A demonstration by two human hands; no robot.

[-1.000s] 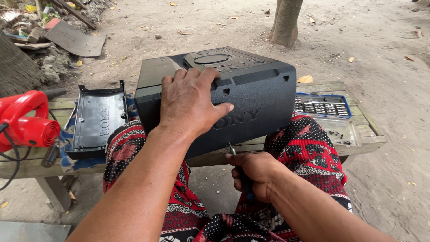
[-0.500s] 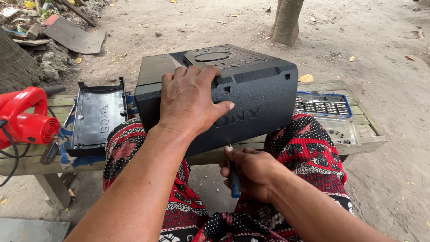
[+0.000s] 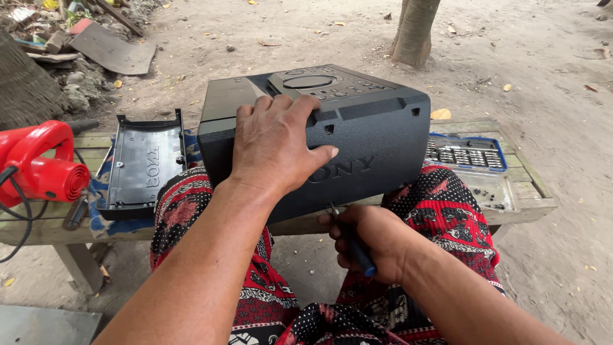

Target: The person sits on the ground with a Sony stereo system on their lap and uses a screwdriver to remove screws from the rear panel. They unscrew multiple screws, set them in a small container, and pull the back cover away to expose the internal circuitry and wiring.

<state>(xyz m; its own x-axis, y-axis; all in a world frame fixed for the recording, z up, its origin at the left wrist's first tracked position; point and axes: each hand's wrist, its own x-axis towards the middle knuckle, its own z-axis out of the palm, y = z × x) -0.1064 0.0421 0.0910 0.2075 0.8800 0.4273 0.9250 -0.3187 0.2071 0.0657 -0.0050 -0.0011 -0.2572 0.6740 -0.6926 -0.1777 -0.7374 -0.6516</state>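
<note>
Right hand (image 3: 373, 243) edged rightward under boxy black speaker (image 3: 319, 134).

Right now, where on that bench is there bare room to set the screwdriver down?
Little. Bare planks show only along the right end, beside the bit case and clear tray. The left end is crowded: red blower and removed black panel. The black speaker unit under the left hand fills the middle.

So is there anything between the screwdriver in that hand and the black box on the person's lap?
Nothing visible. The right hand holds the screwdriver with its tip right at the lower edge of the black box. The left hand rests higher up on the box, clear of the tip.
</note>
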